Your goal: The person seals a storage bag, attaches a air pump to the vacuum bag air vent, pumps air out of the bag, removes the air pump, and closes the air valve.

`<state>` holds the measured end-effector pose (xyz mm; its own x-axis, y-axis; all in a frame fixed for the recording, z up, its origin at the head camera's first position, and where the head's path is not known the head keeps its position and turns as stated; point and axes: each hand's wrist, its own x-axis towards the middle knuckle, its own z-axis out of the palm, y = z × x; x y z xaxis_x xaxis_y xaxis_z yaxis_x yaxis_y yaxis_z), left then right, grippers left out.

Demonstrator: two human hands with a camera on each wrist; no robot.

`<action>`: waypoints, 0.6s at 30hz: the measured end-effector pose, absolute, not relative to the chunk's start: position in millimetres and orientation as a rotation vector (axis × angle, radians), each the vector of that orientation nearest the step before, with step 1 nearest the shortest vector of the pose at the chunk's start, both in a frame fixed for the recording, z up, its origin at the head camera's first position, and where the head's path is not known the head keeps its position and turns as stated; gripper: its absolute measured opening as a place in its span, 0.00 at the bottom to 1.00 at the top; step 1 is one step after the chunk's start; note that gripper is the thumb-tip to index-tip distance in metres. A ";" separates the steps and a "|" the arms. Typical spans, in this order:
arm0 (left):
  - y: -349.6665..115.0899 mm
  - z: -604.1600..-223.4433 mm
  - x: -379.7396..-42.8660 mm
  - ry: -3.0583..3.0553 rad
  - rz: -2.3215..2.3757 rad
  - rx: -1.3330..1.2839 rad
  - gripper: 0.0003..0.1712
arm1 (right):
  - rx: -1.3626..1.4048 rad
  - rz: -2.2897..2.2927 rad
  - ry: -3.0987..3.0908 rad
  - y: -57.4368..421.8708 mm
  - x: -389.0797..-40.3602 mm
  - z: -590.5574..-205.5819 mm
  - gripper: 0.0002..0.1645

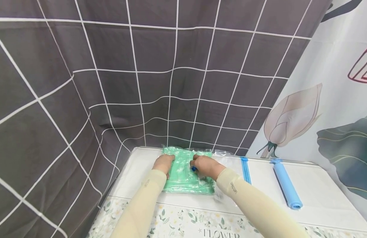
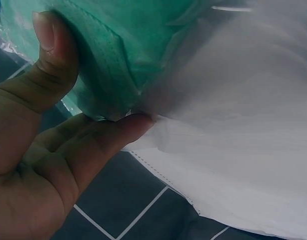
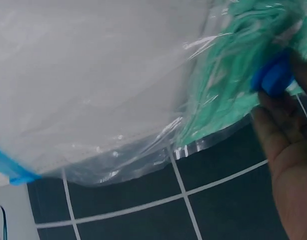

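Note:
A clear vacuum storage bag (image 1: 178,189) with folded green fabric (image 2: 143,35) inside lies flat on the white table. At the bag's left edge, my left hand (image 1: 163,164) grips it, thumb over the top and fingers under the side in the left wrist view. My right hand (image 1: 206,165) pinches the blue valve cap (image 3: 274,75) on the bag's upper face, right of the middle. Wrinkled, unfilled plastic (image 3: 113,155) extends from the green part toward the blue zip seal (image 1: 246,170) on the right.
A light blue hand pump (image 1: 286,185) lies on the table (image 1: 320,188) to the right. Behind the table hangs a dark grid-patterned curtain (image 1: 153,86), with a floral curtain (image 1: 302,138) at the right. A flower-printed cloth (image 1: 171,218) covers the front edge.

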<state>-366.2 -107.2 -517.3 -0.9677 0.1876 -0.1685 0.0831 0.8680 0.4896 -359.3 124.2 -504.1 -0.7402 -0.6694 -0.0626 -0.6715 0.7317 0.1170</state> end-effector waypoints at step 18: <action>-104.9 -506.0 -358.1 2.868 0.636 0.223 0.43 | -1.146 0.113 2.909 130.1 -362.3 -509.7 0.19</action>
